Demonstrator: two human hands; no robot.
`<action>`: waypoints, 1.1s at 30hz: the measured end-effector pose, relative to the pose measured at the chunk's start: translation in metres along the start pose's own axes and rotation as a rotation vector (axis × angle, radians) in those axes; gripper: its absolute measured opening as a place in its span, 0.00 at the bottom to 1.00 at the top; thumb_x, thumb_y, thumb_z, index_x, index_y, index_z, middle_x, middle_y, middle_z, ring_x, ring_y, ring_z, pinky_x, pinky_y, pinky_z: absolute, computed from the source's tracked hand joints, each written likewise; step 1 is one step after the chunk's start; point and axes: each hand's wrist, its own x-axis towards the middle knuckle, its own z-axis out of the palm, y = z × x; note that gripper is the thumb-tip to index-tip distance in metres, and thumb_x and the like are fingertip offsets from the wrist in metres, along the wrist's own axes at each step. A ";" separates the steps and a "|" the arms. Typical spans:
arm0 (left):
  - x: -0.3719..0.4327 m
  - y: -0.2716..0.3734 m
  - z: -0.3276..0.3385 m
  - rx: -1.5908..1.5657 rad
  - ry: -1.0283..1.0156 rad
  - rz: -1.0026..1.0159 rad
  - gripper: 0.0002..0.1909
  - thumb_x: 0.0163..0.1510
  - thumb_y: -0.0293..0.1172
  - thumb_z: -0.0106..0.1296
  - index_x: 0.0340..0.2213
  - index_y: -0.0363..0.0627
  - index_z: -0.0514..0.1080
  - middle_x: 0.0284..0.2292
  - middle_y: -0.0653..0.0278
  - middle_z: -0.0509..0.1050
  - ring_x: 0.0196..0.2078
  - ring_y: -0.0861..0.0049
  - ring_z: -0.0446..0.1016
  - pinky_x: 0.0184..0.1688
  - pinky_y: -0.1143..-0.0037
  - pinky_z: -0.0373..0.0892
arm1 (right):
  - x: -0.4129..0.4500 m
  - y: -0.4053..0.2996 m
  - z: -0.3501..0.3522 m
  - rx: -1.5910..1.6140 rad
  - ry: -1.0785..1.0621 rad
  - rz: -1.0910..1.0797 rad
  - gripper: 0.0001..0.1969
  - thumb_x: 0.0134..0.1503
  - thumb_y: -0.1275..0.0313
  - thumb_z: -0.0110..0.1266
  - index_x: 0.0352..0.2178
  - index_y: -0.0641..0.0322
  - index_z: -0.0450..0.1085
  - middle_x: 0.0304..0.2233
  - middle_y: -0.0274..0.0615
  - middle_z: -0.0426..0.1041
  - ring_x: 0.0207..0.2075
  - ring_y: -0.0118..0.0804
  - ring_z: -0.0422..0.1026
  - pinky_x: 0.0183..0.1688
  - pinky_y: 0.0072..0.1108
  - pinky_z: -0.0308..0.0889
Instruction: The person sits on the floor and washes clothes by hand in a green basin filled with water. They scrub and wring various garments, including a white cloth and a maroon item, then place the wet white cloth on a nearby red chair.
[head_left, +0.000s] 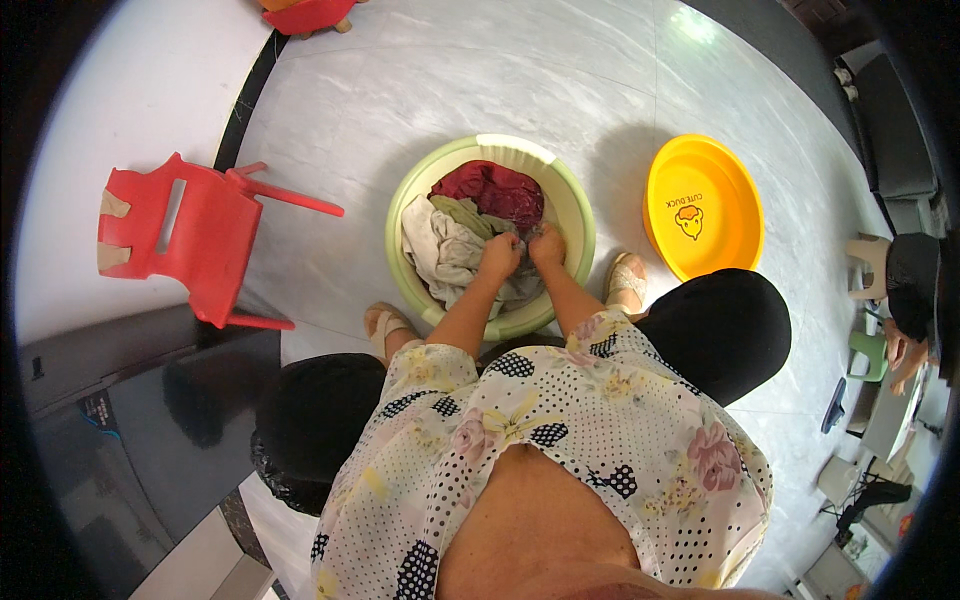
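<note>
A round pale-green plastic basin (395, 262) stands on the floor between my feet, with several wet-looking garments inside. My left hand (501, 253) and my right hand (547, 246) are close together over its right half, both closed on a greyish cloth (523, 289). Part of that cloth is hidden under my hands and forearms. A dark red garment (487, 187) lies at the far side of the basin. Beside it are an olive-green cloth (461, 214) and a crumpled off-white garment (439, 244) on the left.
To the right sits a yellow plastic basin (709, 214) bearing a duck print. A red plastic chair (195, 240) is on the left, near a dark glossy cabinet (150, 420). Another person's hand (895, 343) shows at the far right, near a green stool (868, 356).
</note>
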 end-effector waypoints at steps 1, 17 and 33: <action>0.002 0.000 -0.001 0.005 0.007 -0.016 0.12 0.37 0.29 0.47 0.27 0.38 0.68 0.27 0.53 0.69 0.31 0.62 0.68 0.34 0.71 0.63 | 0.002 -0.002 0.000 -0.013 0.033 0.015 0.11 0.38 0.72 0.44 0.27 0.65 0.63 0.29 0.55 0.65 0.33 0.52 0.64 0.35 0.31 0.58; 0.002 -0.018 -0.013 -0.541 -0.203 -0.339 0.12 0.47 0.29 0.41 0.34 0.38 0.65 0.29 0.59 0.68 0.23 0.75 0.68 0.23 0.77 0.67 | 0.028 -0.050 -0.013 0.282 0.107 -0.035 0.09 0.43 0.70 0.47 0.27 0.62 0.67 0.22 0.46 0.69 0.24 0.41 0.67 0.29 0.26 0.62; -0.002 -0.011 -0.016 -0.555 -0.268 -0.285 0.13 0.47 0.29 0.40 0.37 0.39 0.62 0.34 0.59 0.66 0.29 0.75 0.67 0.27 0.77 0.67 | 0.052 -0.053 0.007 0.175 0.125 -0.114 0.09 0.41 0.70 0.51 0.27 0.60 0.67 0.20 0.43 0.69 0.23 0.39 0.68 0.27 0.27 0.62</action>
